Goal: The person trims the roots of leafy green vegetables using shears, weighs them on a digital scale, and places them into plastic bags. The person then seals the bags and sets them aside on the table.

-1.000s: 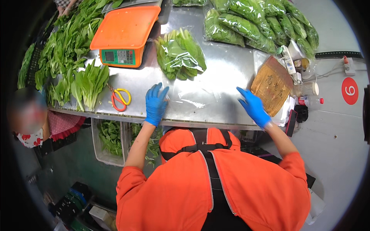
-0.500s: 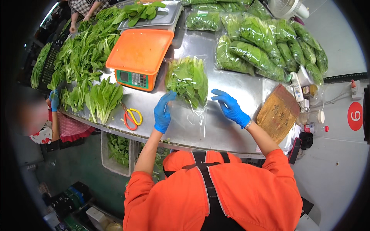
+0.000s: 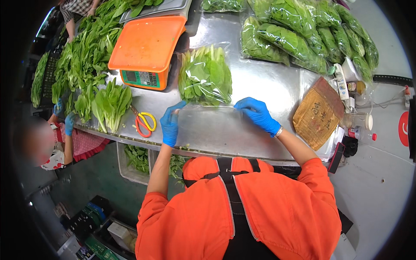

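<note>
A clear plastic bag of leafy greens (image 3: 206, 77) lies on the steel table (image 3: 255, 89), its open end toward me. My left hand (image 3: 171, 123), in a blue glove, pinches the left corner of the bag's open edge. My right hand (image 3: 258, 113), also gloved in blue, pinches the right corner. The bag's mouth is stretched flat between both hands. An orange weighing scale (image 3: 146, 50) stands just left of the bag.
Scissors with red and yellow handles (image 3: 144, 122) lie left of my left hand, beside loose greens (image 3: 108, 102). Several filled bags of greens (image 3: 299, 37) are stacked at the back right. A brown cardboard piece (image 3: 318, 112) lies right. Another person's gloved hand (image 3: 69, 123) reaches in at left.
Both hands came in from wide apart on the table to the bag of greens and now grip the two corners of its open edge, pulling it taut.
</note>
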Demonstrator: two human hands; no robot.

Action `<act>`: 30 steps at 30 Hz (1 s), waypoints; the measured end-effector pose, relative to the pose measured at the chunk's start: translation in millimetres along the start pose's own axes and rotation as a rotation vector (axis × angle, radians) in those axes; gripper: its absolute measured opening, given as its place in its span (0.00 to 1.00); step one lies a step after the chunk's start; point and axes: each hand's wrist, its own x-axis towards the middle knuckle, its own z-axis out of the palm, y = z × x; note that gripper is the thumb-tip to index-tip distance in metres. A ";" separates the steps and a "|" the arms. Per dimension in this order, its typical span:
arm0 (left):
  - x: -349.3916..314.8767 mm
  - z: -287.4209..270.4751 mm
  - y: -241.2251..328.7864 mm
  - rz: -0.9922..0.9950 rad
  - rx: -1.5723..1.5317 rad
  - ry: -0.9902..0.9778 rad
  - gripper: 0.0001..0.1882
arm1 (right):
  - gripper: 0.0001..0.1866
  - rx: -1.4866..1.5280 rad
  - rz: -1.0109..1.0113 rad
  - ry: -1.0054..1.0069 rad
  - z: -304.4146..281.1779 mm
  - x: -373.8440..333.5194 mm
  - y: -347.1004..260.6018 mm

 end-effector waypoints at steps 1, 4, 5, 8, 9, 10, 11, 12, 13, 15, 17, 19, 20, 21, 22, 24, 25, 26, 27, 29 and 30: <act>-2.6 -0.2 -2.3 -0.018 0.001 -0.020 0.09 | 0.10 0.085 0.069 0.039 -2.5 -3.5 -1.8; -4.9 2.0 -2.1 -0.076 0.021 -0.020 0.10 | 0.14 0.252 0.244 0.120 -2.9 -7.9 -1.8; -5.7 2.9 -1.7 -0.096 0.030 -0.010 0.10 | 0.16 0.103 0.242 0.116 -2.3 -10.1 -2.8; -6.8 4.5 -3.6 -0.090 -0.059 0.004 0.10 | 0.21 -0.332 0.139 0.069 0.2 -14.8 -8.1; -7.5 5.2 -4.6 -0.080 -0.071 0.007 0.10 | 0.23 -0.470 0.047 0.030 2.3 -15.9 -10.7; -8.4 6.0 -5.5 -0.071 -0.084 0.011 0.11 | 0.24 -0.606 -0.047 -0.010 5.0 -15.9 -14.2; -9.6 6.6 -5.8 -0.061 -0.096 0.015 0.11 | 0.24 -0.595 -0.049 0.005 11.2 -13.6 -18.1; -9.2 6.3 -3.5 -0.065 -0.082 0.015 0.11 | 0.23 -0.590 -0.107 0.016 15.9 -11.3 -15.3; -8.7 5.8 -0.3 -0.068 -0.068 0.014 0.11 | 0.22 -0.584 -0.164 0.027 20.5 -9.4 -8.6; -6.3 3.8 2.9 -0.076 -0.052 0.021 0.11 | 0.20 -0.543 -0.217 0.067 20.3 -3.4 -10.5; -4.4 0.6 2.9 -0.085 -0.050 0.034 0.11 | 0.21 -0.642 -0.185 0.031 9.1 5.6 -23.8; -3.4 -0.7 -0.7 -0.096 0.010 0.020 0.11 | 0.20 -0.646 -0.160 0.026 2.7 12.7 -37.0; -1.7 -1.4 -1.1 -0.102 0.041 0.013 0.10 | 0.19 -0.598 -0.232 0.034 -0.1 20.6 -44.2; 3.8 1.4 2.9 0.048 0.109 0.044 0.10 | 0.19 -0.550 -0.304 0.043 -3.3 31.2 -51.9; 10.7 7.7 10.1 0.197 0.174 0.076 0.10 | 0.19 -0.503 -0.375 0.050 -4.8 40.6 -57.3; 17.8 19.3 22.0 0.270 0.177 0.133 0.10 | 0.16 -0.320 -0.339 0.033 -4.1 53.3 -57.3; 19.7 25.1 26.9 0.194 0.112 0.156 0.11 | 0.15 -0.151 -0.283 0.028 -2.1 57.9 -53.3; 22.5 27.1 29.9 0.117 0.048 0.178 0.11 | 0.15 0.018 -0.225 0.021 -1.6 62.7 -50.9; 28.5 26.1 20.4 0.006 -0.096 0.223 0.12 | 0.16 0.234 -0.037 0.088 -2.6 67.5 -50.7; 29.7 20.5 -24.0 -0.230 -0.306 0.205 0.12 | 0.20 0.481 0.289 0.155 -8.0 75.9 -33.8; 32.8 17.8 -46.1 -0.340 -0.409 0.203 0.11 | 0.20 0.450 0.311 0.160 -4.0 74.9 -30.0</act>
